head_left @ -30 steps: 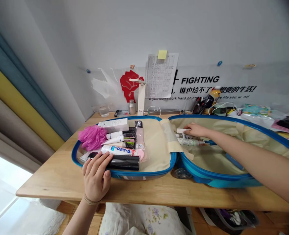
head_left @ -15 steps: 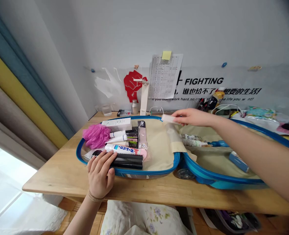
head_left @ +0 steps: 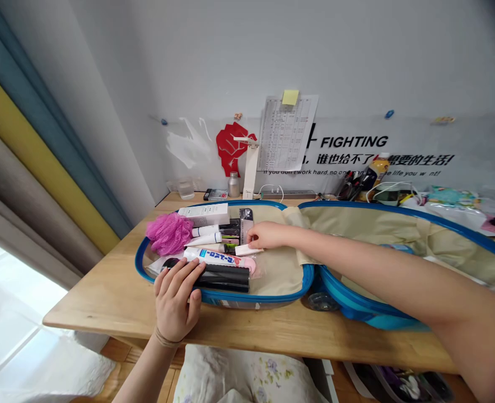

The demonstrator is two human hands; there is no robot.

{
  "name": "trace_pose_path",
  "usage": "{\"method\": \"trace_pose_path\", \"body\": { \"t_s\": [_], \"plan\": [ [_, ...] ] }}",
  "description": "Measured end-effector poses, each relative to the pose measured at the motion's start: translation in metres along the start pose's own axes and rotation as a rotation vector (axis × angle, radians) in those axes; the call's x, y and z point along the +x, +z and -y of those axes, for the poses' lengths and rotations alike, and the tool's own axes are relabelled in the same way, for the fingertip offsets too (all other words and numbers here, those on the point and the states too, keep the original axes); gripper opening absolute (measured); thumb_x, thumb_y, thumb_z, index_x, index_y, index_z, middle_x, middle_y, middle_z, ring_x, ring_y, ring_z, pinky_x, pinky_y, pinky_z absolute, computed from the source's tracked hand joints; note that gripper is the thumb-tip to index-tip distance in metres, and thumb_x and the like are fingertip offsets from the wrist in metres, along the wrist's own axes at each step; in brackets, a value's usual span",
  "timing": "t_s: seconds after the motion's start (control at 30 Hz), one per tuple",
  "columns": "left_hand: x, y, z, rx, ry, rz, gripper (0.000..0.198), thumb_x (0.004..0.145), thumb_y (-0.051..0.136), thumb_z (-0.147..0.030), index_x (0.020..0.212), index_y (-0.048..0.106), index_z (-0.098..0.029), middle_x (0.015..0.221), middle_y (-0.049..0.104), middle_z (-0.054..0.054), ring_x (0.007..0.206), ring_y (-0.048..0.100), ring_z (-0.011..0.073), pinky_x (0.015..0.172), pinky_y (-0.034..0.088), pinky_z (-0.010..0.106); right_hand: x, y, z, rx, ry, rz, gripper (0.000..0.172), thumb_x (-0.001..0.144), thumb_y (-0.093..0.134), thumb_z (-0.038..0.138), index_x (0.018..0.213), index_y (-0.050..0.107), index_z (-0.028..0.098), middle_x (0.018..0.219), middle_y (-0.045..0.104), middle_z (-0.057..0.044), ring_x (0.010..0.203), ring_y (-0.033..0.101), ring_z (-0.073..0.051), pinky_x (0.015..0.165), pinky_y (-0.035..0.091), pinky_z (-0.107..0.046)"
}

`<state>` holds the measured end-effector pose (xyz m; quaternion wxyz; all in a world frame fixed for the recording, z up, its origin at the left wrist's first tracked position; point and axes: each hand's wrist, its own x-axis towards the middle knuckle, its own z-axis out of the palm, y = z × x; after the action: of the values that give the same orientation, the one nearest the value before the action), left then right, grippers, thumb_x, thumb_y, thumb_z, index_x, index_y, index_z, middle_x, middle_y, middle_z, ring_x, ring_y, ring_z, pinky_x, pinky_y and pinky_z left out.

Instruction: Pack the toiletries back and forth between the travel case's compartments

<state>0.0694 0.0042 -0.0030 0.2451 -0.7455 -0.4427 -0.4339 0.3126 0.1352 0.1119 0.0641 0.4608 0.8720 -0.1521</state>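
Observation:
An opened blue-rimmed case (head_left: 304,284) lies on the wooden desk. Over the front left edge of its left half, my left hand (head_left: 177,299) rests with fingers stretched across a long black case (head_left: 226,278). My right hand (head_left: 268,235) pinches a small pale, flat box (head_left: 247,250) just above the toiletries. Beneath and beside it are a toothpaste tube (head_left: 214,257), white tubes (head_left: 206,239), a flat pink-and-dark package (head_left: 246,218) and a pink round-ended item (head_left: 252,266). A pink bath puff (head_left: 169,233) and a white carton (head_left: 205,213) lie farther left. My right forearm covers much of the right half.
Behind the case stand a white lamp (head_left: 251,170), a small bottle (head_left: 233,184), a clear cup (head_left: 185,188) and a power strip (head_left: 288,195). A yellow-labelled drink bottle (head_left: 376,170) and plastic packets (head_left: 449,198) are at back right. Curtains (head_left: 58,162) hang at left.
My right hand has moved left and toward me from the case's middle fold, bringing the small pale box over the toiletries. My left hand stays on the black case.

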Motion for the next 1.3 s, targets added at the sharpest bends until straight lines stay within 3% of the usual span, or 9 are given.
{"method": "trace_pose_path", "body": {
  "t_s": [0.13, 0.23, 0.37, 0.43, 0.6, 0.7, 0.8, 1.07, 1.3],
  "plan": [
    [0.000, 0.001, 0.000, 0.005, 0.010, -0.010, 0.045, 0.096, 0.038, -0.024, 0.137, 0.056, -0.021, 0.122, 0.069, 0.010, 0.123, 0.055, 0.0251, 0.110, 0.027, 0.041, -0.004, -0.001, 0.003, -0.011, -0.012, -0.098, 0.017, 0.078, 0.066, 0.027, 0.090, 0.077, 0.021, 0.099, 0.072, -0.006, 0.085, 0.063, -0.019, 0.072, 0.045, -0.027],
    [0.000, 0.001, 0.001, 0.008, 0.024, -0.018, 0.045, 0.096, 0.038, -0.024, 0.137, 0.055, -0.021, 0.121, 0.069, 0.010, 0.122, 0.056, 0.0255, 0.110, 0.027, 0.040, -0.015, -0.022, -0.009, 0.017, -0.007, -0.205, 0.026, 0.082, 0.064, 0.035, 0.102, 0.075, 0.022, 0.107, 0.071, -0.005, 0.090, 0.063, -0.019, 0.079, 0.045, -0.028],
    [-0.001, 0.001, 0.001, 0.009, 0.024, -0.021, 0.046, 0.096, 0.038, -0.024, 0.139, 0.054, -0.021, 0.121, 0.069, 0.011, 0.123, 0.056, 0.0260, 0.110, 0.026, 0.040, -0.051, -0.062, -0.060, 0.063, 0.141, -0.382, 0.036, 0.092, 0.046, 0.041, 0.107, 0.071, 0.021, 0.107, 0.072, -0.005, 0.091, 0.063, -0.018, 0.080, 0.045, -0.028],
    [-0.001, 0.001, 0.002, 0.006, 0.017, -0.018, 0.046, 0.095, 0.038, -0.024, 0.139, 0.054, -0.022, 0.121, 0.068, 0.010, 0.123, 0.055, 0.0260, 0.110, 0.026, 0.040, -0.074, -0.070, -0.094, 0.099, 0.281, -0.382, 0.036, 0.090, 0.046, 0.043, 0.102, 0.072, 0.022, 0.098, 0.073, -0.005, 0.081, 0.063, -0.016, 0.075, 0.045, -0.028],
    [0.000, 0.002, 0.002, 0.012, 0.028, -0.025, 0.047, 0.096, 0.038, -0.024, 0.141, 0.052, -0.022, 0.120, 0.069, 0.011, 0.122, 0.056, 0.0265, 0.109, 0.027, 0.041, -0.112, -0.034, -0.157, 0.132, 0.381, -0.173, 0.021, 0.069, 0.065, 0.023, 0.088, 0.075, 0.019, 0.100, 0.074, -0.011, 0.084, 0.066, -0.020, 0.074, 0.046, -0.029],
    [0.001, 0.001, 0.001, 0.014, 0.029, -0.032, 0.046, 0.096, 0.038, -0.025, 0.140, 0.053, -0.022, 0.119, 0.069, 0.010, 0.120, 0.057, 0.0263, 0.108, 0.028, 0.041, -0.114, -0.006, -0.174, 0.164, 0.378, -0.119, 0.037, 0.056, 0.074, 0.021, 0.093, 0.073, 0.020, 0.111, 0.071, -0.014, 0.094, 0.067, -0.025, 0.075, 0.048, -0.029],
    [0.002, 0.001, 0.000, 0.022, 0.035, -0.031, 0.046, 0.096, 0.038, -0.024, 0.138, 0.054, -0.021, 0.119, 0.069, 0.011, 0.120, 0.056, 0.0264, 0.108, 0.028, 0.041, -0.106, 0.007, -0.186, 0.207, 0.369, -0.078, 0.043, 0.053, 0.077, 0.026, 0.095, 0.071, 0.019, 0.107, 0.071, -0.015, 0.092, 0.068, -0.026, 0.075, 0.050, -0.029],
    [0.002, -0.001, -0.001, 0.028, 0.029, -0.022, 0.045, 0.095, 0.037, -0.023, 0.136, 0.055, -0.021, 0.119, 0.069, 0.011, 0.121, 0.056, 0.0260, 0.109, 0.028, 0.040, -0.094, 0.008, -0.202, 0.276, 0.408, -0.043, 0.033, 0.051, 0.079, 0.035, 0.078, 0.067, 0.020, 0.085, 0.071, -0.010, 0.079, 0.067, -0.023, 0.068, 0.048, -0.029],
    [0.003, 0.000, -0.002, 0.022, 0.018, -0.025, 0.045, 0.095, 0.038, -0.023, 0.136, 0.056, -0.021, 0.120, 0.069, 0.010, 0.121, 0.056, 0.0256, 0.108, 0.028, 0.040, -0.114, -0.007, -0.200, 0.324, 0.496, -0.133, 0.039, 0.068, 0.068, 0.044, 0.098, 0.066, 0.020, 0.090, 0.069, -0.012, 0.072, 0.063, -0.021, 0.057, 0.045, -0.030]
  ]
}}
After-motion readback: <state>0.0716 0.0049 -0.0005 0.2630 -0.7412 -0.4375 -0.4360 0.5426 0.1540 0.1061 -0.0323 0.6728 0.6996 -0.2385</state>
